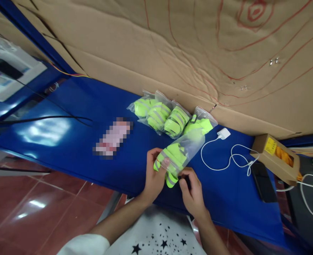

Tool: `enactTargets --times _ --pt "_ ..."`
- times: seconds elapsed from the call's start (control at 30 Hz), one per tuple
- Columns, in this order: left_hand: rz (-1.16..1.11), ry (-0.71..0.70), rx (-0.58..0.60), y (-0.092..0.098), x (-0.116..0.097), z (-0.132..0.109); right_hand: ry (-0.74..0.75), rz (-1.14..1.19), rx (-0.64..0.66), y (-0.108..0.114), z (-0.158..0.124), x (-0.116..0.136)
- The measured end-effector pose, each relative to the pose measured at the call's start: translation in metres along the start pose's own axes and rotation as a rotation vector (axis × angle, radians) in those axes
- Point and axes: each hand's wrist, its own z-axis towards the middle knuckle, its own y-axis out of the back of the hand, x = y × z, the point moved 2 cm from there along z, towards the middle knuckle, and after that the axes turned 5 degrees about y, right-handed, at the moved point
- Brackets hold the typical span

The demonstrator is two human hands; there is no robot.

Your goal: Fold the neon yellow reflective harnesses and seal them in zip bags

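A clear plastic bag (195, 143) with a folded neon-yellow reflective strap (176, 154) inside is held over the near part of the blue table. My left hand (156, 179) is closed around its left side, thumb on top. A loop of the strap hangs out of the bag's near end, between my hands. My right hand (193, 193) has its fingers curled and pinched at the near right edge of the bag; the fingertips are partly hidden. Just beyond, several similar filled bags (159, 115) lie in a row.
The blue table (114, 177) backs onto a cardboard wall (146, 60). A blurred-out pinkish item (113, 137) lies left. To the right are a white charger (223, 133) with its cable, a black phone (264, 182) and a cardboard box (275, 157). A black cable (39, 120) crosses the left end.
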Motion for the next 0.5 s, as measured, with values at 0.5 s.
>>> enactTargets --times 0.5 --pt "-0.104 -0.075 0.439 -0.014 -0.003 -0.030 -0.290 0.558 -0.309 0.002 -0.006 0.002"
